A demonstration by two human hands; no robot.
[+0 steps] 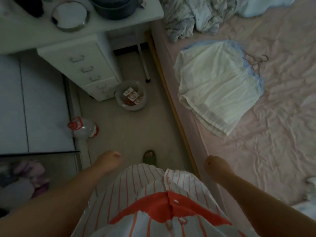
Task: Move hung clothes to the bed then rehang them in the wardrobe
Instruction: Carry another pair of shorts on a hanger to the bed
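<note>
Dim bedroom, beige floor between white drawer unit (89,69) and pink-sheeted bed (273,134); I note white gauzy garments with pale blue trim (215,86) lying flat on the sheet, thin wire hangers (256,63) at their top edge; left hand (109,161) and right hand (215,166) hang loosely curled, holding nothing; small grey waste bin (130,97) beside the drawers.
</note>
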